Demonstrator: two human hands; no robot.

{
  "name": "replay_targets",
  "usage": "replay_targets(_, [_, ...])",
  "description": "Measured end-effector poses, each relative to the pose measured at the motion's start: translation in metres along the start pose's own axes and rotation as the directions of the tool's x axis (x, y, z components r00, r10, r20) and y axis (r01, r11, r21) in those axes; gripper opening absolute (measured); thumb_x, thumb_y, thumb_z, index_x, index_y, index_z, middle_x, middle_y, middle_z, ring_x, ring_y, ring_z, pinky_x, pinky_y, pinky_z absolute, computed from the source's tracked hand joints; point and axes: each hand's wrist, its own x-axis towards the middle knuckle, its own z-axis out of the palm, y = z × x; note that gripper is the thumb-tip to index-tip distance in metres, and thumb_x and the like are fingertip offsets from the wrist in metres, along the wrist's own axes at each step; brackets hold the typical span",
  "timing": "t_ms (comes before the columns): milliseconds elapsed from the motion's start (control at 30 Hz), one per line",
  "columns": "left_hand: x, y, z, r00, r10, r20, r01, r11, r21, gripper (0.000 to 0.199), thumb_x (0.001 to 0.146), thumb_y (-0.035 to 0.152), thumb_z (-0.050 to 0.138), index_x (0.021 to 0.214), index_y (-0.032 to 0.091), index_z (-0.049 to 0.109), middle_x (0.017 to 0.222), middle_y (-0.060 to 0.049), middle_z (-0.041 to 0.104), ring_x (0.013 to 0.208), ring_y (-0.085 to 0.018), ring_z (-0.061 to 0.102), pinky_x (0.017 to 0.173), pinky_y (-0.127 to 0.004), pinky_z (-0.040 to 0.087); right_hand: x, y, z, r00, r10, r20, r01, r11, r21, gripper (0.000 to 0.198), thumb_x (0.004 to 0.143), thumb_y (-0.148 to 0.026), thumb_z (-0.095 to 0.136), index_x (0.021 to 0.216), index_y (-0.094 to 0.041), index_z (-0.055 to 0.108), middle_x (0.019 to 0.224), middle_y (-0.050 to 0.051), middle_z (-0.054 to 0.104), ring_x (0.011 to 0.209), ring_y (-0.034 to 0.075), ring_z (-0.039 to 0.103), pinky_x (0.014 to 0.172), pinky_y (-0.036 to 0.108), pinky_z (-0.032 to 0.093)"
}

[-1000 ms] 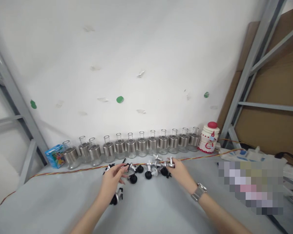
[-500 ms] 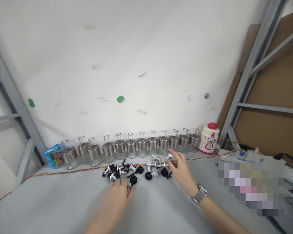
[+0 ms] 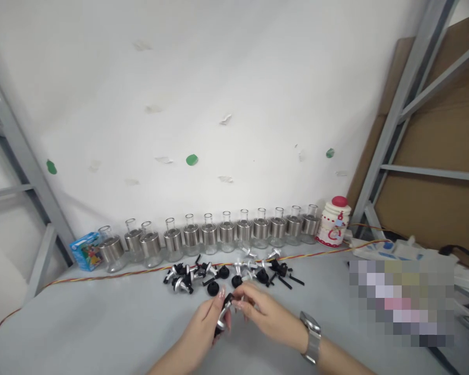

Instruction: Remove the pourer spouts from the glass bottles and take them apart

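Observation:
My left hand (image 3: 207, 325) is closed around a silver-and-black pour spout (image 3: 223, 316), held tilted above the front of the table. My right hand (image 3: 260, 315), wearing a watch, is pinched at the upper black end of that spout. Whatever lies between its fingertips is too small to make out. Just beyond my hands lies a loose pile of pour spouts (image 3: 182, 284) with silver necks and black stoppers. Small black parts (image 3: 281, 268) and thin black strips (image 3: 296, 280) are scattered at the pile's right side.
Several glass bottles (image 3: 173, 239) with metal sleeves stand in a row along the wall. A blue box (image 3: 85, 252) stands at the left end, a white jar (image 3: 333, 224) with a red lid at the right. A twisted cable (image 3: 140, 271) crosses the table (image 3: 101, 323).
Both hands have left the pile and come together nearer to me. The left one has brought a pour spout with it; the right has moved left and down, uncovering black parts.

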Motion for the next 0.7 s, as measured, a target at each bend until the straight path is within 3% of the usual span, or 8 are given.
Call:
replay_targets(133, [-0.003, 0.005, -0.001, 0.996, -0.085, 0.031, 0.086, 0.996, -0.027, 0.057, 0.079, 0.059, 0.025, 0.046, 0.018, 0.048, 0.039, 0.005, 0.035, 0.035, -0.008, 0.033, 0.038, -0.02, 0.027, -0.002, 0.001, 0.005, 0.995, 0.04, 0.088, -0.046, 0.997, 0.067, 0.017, 0.08, -0.036, 0.047, 0.079, -0.019, 0.051, 0.071, -0.001, 0.051, 0.062, 0.011, 0.047, 0.06, 0.022, 0.039])
replay_targets(333, [-0.007, 0.001, 0.0, 0.991, -0.13, 0.015, 0.131, 0.989, -0.069, 0.047, 0.076, 0.058, 0.036, 0.059, 0.018, 0.053, 0.048, 0.004, 0.047, 0.04, -0.008, 0.038, 0.04, -0.019, 0.03, 0.0, 0.008, 0.012, 0.969, 0.111, 0.221, -0.178, 0.933, 0.314, 0.026, 0.077, -0.042, 0.05, 0.07, -0.018, 0.043, 0.06, -0.005, 0.046, 0.052, 0.009, 0.047, 0.052, 0.02, 0.038])
replay_targets(533, [-0.004, 0.004, 0.001, 0.996, -0.087, 0.035, 0.089, 0.993, -0.074, 0.054, 0.075, 0.06, 0.035, 0.045, 0.017, 0.051, 0.039, 0.004, 0.043, 0.037, -0.008, 0.036, 0.041, -0.019, 0.03, 0.001, 0.01, 0.017, 0.963, 0.116, 0.243, -0.209, 0.892, 0.402, 0.03, 0.077, -0.047, 0.048, 0.071, -0.018, 0.042, 0.057, -0.006, 0.046, 0.045, 0.006, 0.044, 0.045, 0.018, 0.035])
replay_targets(700, [0.007, 0.001, -0.002, 0.972, -0.209, 0.112, 0.232, 0.933, -0.274, 0.062, 0.075, 0.063, 0.029, 0.034, 0.018, 0.043, 0.026, 0.005, 0.03, 0.024, -0.006, 0.024, 0.031, -0.02, 0.015, 0.0, 0.004, 0.018, 0.979, 0.1, 0.176, -0.17, 0.88, 0.443, 0.032, 0.077, -0.048, 0.047, 0.069, -0.017, 0.042, 0.056, -0.005, 0.048, 0.043, 0.006, 0.042, 0.044, 0.019, 0.035])
